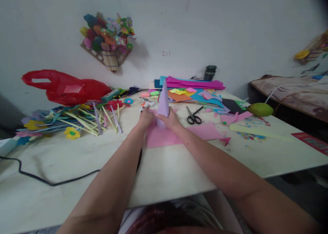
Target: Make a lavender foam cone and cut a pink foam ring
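Note:
A pale purple cone, its point upward, stands over a pink sheet on the table. My right hand closes around the cone's lower right side, thumb across its front. At the lower left side, my left hand grips the cone too; most of its fingers are hidden. Just behind my left hand lies a white and orange glue gun. Black-handled scissors lie half open to the right of my hands, near another part of the pink sheet.
Foam flowers and pale strips cover the table's left, before a red plastic bag. Coloured sheets are stacked at the back. A green mango-like object and scraps lie right. A black cord crosses the front left.

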`<state>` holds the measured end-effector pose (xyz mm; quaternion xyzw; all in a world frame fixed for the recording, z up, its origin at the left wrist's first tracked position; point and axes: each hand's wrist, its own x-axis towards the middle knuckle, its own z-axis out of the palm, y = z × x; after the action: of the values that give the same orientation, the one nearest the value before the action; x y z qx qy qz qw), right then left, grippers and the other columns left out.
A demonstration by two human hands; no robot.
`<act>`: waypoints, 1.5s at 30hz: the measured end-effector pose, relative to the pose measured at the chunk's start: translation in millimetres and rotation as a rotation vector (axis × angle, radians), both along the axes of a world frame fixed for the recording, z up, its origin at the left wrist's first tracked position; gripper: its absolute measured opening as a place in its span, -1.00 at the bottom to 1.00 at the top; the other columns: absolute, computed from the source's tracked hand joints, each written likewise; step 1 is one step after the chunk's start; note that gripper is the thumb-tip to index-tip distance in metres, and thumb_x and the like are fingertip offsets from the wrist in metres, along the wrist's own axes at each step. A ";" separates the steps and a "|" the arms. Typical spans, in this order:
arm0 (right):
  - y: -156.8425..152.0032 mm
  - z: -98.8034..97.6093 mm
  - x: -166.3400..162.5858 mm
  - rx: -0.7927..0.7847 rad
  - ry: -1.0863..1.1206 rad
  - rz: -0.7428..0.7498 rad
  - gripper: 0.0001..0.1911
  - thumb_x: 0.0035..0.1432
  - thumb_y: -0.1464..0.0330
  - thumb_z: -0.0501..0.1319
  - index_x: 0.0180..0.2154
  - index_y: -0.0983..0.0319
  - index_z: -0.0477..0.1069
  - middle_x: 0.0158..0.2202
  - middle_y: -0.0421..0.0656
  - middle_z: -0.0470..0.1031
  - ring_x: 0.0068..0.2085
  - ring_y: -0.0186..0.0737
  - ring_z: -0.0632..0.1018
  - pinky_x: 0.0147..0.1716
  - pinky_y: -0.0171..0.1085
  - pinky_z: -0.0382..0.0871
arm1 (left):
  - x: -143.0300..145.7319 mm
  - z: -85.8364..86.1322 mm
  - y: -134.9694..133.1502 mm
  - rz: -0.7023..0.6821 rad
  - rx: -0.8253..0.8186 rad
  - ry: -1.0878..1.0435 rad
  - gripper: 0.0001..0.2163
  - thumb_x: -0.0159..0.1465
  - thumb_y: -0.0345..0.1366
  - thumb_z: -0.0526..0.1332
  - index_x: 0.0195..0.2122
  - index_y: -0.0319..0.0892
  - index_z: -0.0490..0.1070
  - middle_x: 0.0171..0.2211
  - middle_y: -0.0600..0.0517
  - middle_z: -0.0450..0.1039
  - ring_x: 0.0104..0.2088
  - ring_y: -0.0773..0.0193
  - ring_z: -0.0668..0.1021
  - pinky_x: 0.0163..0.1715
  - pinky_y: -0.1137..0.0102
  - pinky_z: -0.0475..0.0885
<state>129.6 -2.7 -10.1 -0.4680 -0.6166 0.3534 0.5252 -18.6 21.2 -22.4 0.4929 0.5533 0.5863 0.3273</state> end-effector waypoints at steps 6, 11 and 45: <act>0.7 -0.2 -2.1 -0.007 -0.059 -0.008 -0.52 -0.18 0.19 0.37 -0.21 0.22 0.30 -0.24 -0.07 0.51 -0.19 -0.04 0.53 -0.20 -0.10 0.39 | 5.8 20.9 -6.7 0.058 -0.047 0.119 -0.79 -0.03 -0.40 0.28 -0.31 -0.12 0.43 -0.13 -0.09 0.51 0.08 0.01 0.43 0.07 0.20 0.25; 2.6 -2.1 0.1 -0.002 -0.074 0.000 -0.49 -0.20 0.18 0.38 -0.20 0.21 0.30 -0.22 -0.06 0.51 -0.17 -0.01 0.53 -0.20 -0.07 0.40 | 19.8 48.5 -28.5 -0.092 0.184 0.069 -0.67 0.24 -0.01 0.10 -0.20 -0.14 0.45 -0.09 -0.10 0.49 0.01 0.07 0.47 0.03 0.25 0.28; 29.4 17.1 47.4 -0.104 0.096 0.266 -0.51 -0.28 0.61 0.02 -0.26 0.19 0.48 -0.17 -0.17 0.56 -0.05 -0.19 0.50 0.10 -0.07 0.26 | 38.8 38.8 -22.7 -0.057 0.285 0.204 -0.63 0.09 0.05 0.27 -0.29 -0.15 0.37 -0.39 0.02 0.46 -0.35 0.22 0.49 -0.35 0.37 0.35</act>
<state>177.0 26.7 7.1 -0.3915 -0.6282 0.4733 0.4776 20.2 -1.5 16.4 0.6067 0.4807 0.5962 0.2131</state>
